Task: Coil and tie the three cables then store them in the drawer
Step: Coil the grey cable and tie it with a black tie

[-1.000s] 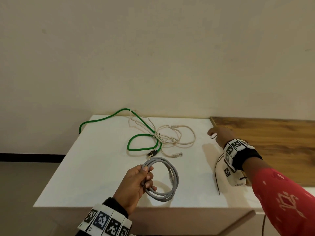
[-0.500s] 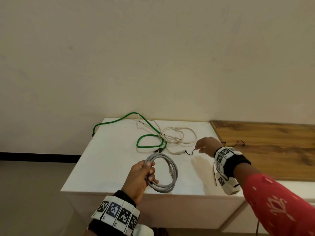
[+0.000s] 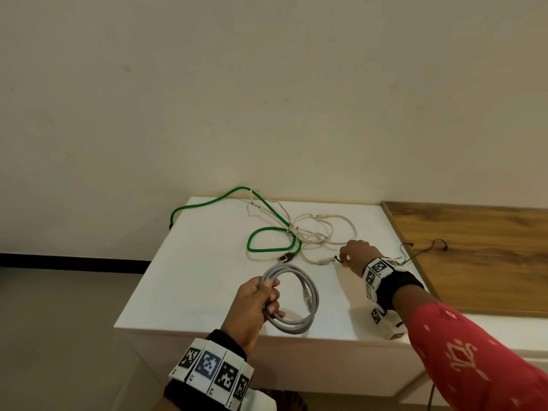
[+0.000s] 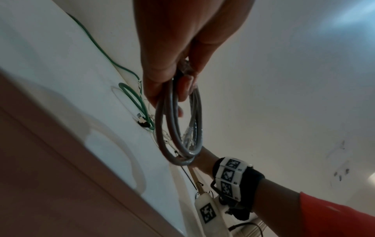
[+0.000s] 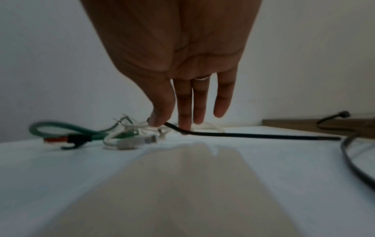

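My left hand (image 3: 255,304) grips the grey cable (image 3: 299,304), already wound into a round coil, with fingers and thumb curled round its near-left arc. The coil hangs above the front part of the white desk (image 3: 189,277), its plane tilted toward me.

My right hand (image 3: 354,255) is out over the desk, beyond and to the right of the coil. Thumb and forefinger pinch one end of a thin black tie (image 5: 253,135). The other three fingers (image 5: 223,99) hang straight and hold nothing.

The tie's long axis runs from the pinch out to my right, low over the desk and roughly parallel to the front edge, its free end toward the wooden board (image 3: 474,253).

By my judgement the next move turns on this: the coil lies nearer me and to the left of the pinched end, so the right hand must carry the tie back and leftward to the open side of the coil.

The green cable (image 3: 267,244) and the cream cable (image 3: 326,229) lie loose and tangled together at the back of the desk, just beyond my right hand. No drawer is visible in any view.
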A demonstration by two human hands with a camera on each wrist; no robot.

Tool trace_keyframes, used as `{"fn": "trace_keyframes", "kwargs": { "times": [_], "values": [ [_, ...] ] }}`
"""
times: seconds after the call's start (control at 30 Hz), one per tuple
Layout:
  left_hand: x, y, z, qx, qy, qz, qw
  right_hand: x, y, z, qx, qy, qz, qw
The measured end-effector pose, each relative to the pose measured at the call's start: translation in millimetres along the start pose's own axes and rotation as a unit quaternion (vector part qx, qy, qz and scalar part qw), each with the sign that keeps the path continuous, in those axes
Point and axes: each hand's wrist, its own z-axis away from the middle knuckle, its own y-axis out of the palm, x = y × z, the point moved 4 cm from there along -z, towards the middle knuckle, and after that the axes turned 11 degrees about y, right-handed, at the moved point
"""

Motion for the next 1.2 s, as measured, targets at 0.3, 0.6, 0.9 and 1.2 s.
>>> {"fn": "trace_keyframes", "kwargs": {
  "times": [0.3, 0.6, 0.9, 1.2],
  "values": [
    [-14.1, 3.6, 18.0, -0.027, 0.032, -0.028, 0.999, 31.4, -79.6, 99.2, -0.106, -0.121, -0.31, 0.937],
    [-40.0, 20.5, 48.7, -0.027, 0.094, -0.1, 0.99, 68.9, -44.6, 185.0, -0.074, -0.025, -0.396, 0.915],
    [-43.0, 26.7, 70.6, -0.013, 0.137, -0.179, 0.974, 86.2, -32.2, 196.8, -0.008, 0.07, -0.637, 0.767],
    [-43.1, 18.2, 77.0, 0.007, 0.141, -0.223, 0.965, 92.5, -30.3, 222.1, 0.117, 0.034, -0.784, 0.609]
  ]
}}
